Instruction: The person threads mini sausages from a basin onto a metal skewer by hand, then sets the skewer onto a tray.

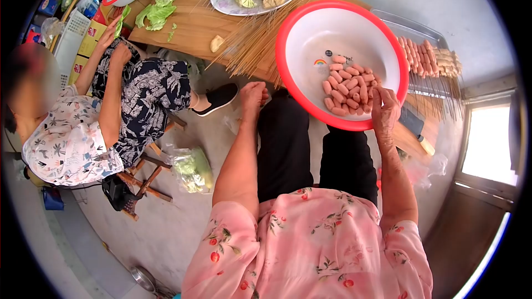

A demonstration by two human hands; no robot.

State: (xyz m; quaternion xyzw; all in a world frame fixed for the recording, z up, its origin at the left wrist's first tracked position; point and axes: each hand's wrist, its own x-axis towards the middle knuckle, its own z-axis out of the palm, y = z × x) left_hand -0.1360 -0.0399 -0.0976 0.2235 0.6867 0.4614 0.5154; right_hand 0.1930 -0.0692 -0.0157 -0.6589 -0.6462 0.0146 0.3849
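Note:
A large white basin (310, 38) with a red rim sits in front of me at the table's edge, with many short pink sausages (348, 85) heaped in its lower right part. Over the basin's right rim reaches my right hand (386, 109), fingers pinched together beside the sausages; what they hold, if anything, is hidden. My left hand (253, 95) is a closed fist above my knee, left of the basin, and its contents cannot be seen. Loose bamboo skewers (252, 44) lie on the wooden table (191, 24) near that fist.
Skewered sausages (418, 58) rest on a metal tray (388, 19) at right, near a cleaver (411, 121). A plate (227, 5) holds lettuce and fried tofu-like pieces. At left a seated person (72, 138) handles a leaf. A bag of greens (191, 170) is on the floor.

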